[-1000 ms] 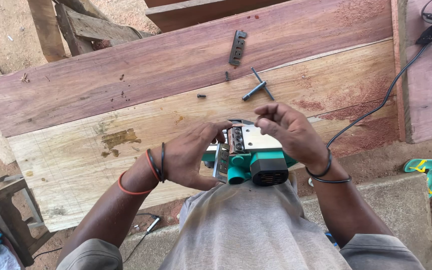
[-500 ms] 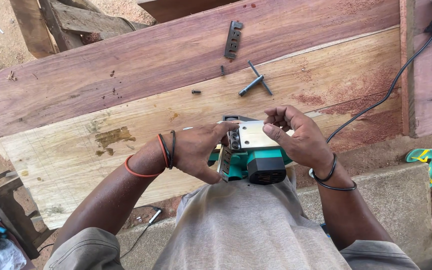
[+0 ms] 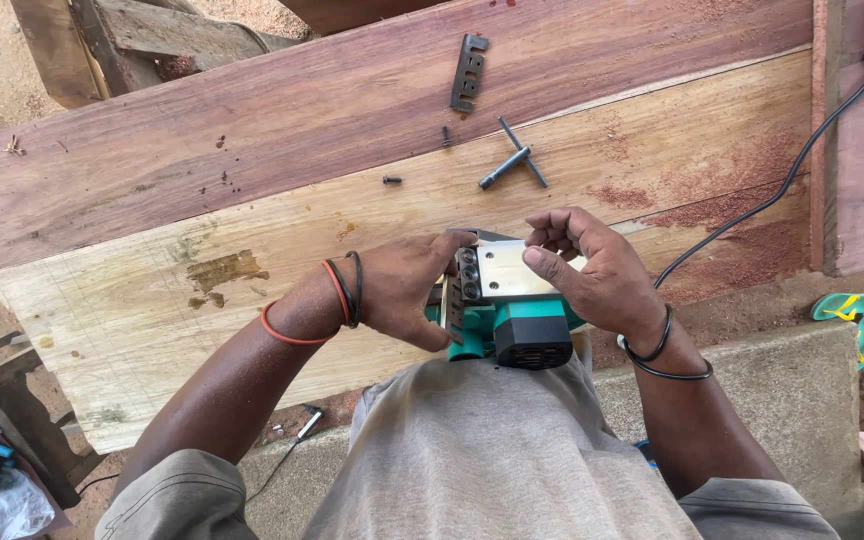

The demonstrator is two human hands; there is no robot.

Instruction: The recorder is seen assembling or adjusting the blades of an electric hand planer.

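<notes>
A green and black electric planer (image 3: 514, 318) lies upside down against my body, its metal sole plate (image 3: 512, 270) and cutter drum facing up. My left hand (image 3: 407, 290) grips its left side, fingers at the drum with its row of bolts. My right hand (image 3: 592, 275) holds the right side, thumb and fingertips pressed on the sole plate. Rubber bands circle both wrists. The planer rests at the near edge of a pale wooden plank (image 3: 152, 300).
On the plank lie a T-shaped socket wrench (image 3: 510, 160), a small bolt (image 3: 392, 180) and another (image 3: 445, 135). A dark metal blade clamp (image 3: 469, 70) lies on the reddish plank (image 3: 252, 130). A black power cord (image 3: 782, 190) runs right. A green sandal (image 3: 847, 310) lies on the ground.
The view has shifted slightly. My hands have stayed on the planer, with the fingers moving a little over the drum and sole plate.
</notes>
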